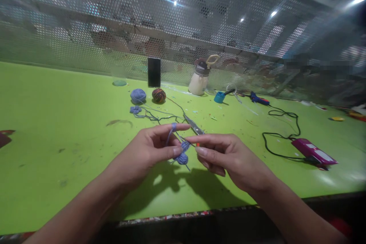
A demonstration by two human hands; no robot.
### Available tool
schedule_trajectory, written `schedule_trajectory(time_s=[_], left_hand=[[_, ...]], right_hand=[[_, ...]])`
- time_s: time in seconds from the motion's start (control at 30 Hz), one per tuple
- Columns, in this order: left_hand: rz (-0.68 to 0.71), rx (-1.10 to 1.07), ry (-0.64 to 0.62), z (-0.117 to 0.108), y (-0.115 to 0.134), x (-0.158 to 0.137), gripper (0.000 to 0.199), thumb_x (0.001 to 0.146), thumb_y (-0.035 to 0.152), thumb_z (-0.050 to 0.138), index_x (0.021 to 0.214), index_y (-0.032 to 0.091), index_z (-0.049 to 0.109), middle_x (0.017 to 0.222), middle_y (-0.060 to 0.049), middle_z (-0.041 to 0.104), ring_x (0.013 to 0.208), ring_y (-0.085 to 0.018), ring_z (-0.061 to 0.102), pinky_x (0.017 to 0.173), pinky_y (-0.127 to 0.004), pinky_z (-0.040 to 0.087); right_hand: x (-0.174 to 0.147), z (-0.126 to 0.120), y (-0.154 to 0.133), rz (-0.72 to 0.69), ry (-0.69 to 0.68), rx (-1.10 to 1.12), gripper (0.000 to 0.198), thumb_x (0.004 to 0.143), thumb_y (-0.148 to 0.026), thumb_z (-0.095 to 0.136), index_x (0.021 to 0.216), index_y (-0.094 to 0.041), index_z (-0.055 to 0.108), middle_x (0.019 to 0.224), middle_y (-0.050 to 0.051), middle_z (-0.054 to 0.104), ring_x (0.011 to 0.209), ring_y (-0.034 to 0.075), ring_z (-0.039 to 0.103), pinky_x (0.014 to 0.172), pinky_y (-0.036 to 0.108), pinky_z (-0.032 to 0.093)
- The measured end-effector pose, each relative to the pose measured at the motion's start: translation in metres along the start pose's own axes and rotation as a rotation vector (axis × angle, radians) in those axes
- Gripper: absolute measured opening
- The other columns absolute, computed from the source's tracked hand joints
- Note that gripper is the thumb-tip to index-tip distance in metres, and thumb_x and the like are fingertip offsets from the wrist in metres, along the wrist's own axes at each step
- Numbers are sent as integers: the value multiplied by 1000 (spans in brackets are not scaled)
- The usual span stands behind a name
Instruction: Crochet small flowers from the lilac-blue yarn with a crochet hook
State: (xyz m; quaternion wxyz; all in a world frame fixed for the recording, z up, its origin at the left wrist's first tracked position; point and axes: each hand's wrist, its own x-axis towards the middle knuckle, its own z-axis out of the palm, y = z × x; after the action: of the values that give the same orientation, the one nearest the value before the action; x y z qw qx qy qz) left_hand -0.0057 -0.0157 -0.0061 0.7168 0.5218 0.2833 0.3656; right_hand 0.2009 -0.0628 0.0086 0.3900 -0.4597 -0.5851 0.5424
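Between thumb and fingers, my left hand point(156, 145) pinches a small blue-purple crochet piece point(181, 157), and a strand of the same yarn is looped round its raised index finger. My right hand point(225, 154) is closed on a crochet hook point(197, 145), of which a bit of orange handle shows; its tip meets the top of the piece. Just beyond the hands lie scissors point(193, 125). Further back sit a blue-purple yarn ball point(138, 96), a dark multicoloured yarn ball point(159, 95) and a second small crocheted piece point(135, 110), with loose strands trailing from them.
A dark phone point(154, 72) stands upright near the perforated metal screen point(171, 19). Beside it are a bottle point(198, 82) and a blue pot point(219, 97). To the right, a glue gun point(259, 99) has a black cord running to a magenta device point(313, 151) on the green table point(71, 152).
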Motion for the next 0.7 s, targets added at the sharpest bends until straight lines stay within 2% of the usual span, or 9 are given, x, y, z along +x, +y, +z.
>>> schedule_trajectory(time_s=[0.2,0.3,0.4,0.47,0.53,0.57,0.63,0.7], left_hand=[[83,220,-62,3,1,-1,39,83,20,69,121,28,69,84,-1,65,80,-16,58,77,-32,46],[234,521,-24,7,1,-2,33,87,15,58,115,26,73,84,-3,61,80,-18,57,76,-33,45],[415,866,38,9,-4,-3,37,88,9,50,110,26,75,72,-2,51,70,-18,50,62,-30,40],[554,980,76,10,-7,-3,40,85,6,49,106,27,76,72,-3,50,68,-18,47,58,-29,35],[649,940,101,11,-10,-4,35,83,4,51,95,25,76,76,-4,53,70,-19,49,59,-30,36],[652,855,105,12,-10,-3,31,82,4,52,86,24,75,77,-4,55,73,-19,51,62,-30,38],[532,579,128,13,-10,-3,23,82,7,58,66,20,68,77,-3,58,77,-18,55,69,-30,42],[336,237,175,14,-9,-1,23,80,12,68,60,18,58,73,-1,61,75,-16,57,73,-30,44]], right_hand=[[2,0,0,36,7,-3,32,84,-29,68,112,-17,74,56,-4,51,47,7,39,42,20,25],[6,2,1,77,37,22,32,81,-29,70,110,-15,75,55,-5,50,45,6,37,42,21,24],[9,10,5,90,85,97,30,78,-27,72,105,-15,76,54,-5,50,44,6,35,42,21,23],[9,18,10,64,141,203,27,77,-27,73,102,-16,76,55,-5,51,44,6,35,42,21,23],[8,27,15,13,215,351,28,77,-27,75,103,-18,75,56,-5,53,43,5,34,42,21,23],[8,32,18,-18,247,418,28,77,-27,76,104,-19,74,57,-4,54,43,5,33,42,20,23],[7,41,23,-81,287,515,27,77,-26,76,104,-21,74,58,-4,55,42,5,32,41,20,22],[6,46,27,-151,306,554,24,79,-25,75,103,-23,75,57,-4,54,41,5,32,41,20,24]])
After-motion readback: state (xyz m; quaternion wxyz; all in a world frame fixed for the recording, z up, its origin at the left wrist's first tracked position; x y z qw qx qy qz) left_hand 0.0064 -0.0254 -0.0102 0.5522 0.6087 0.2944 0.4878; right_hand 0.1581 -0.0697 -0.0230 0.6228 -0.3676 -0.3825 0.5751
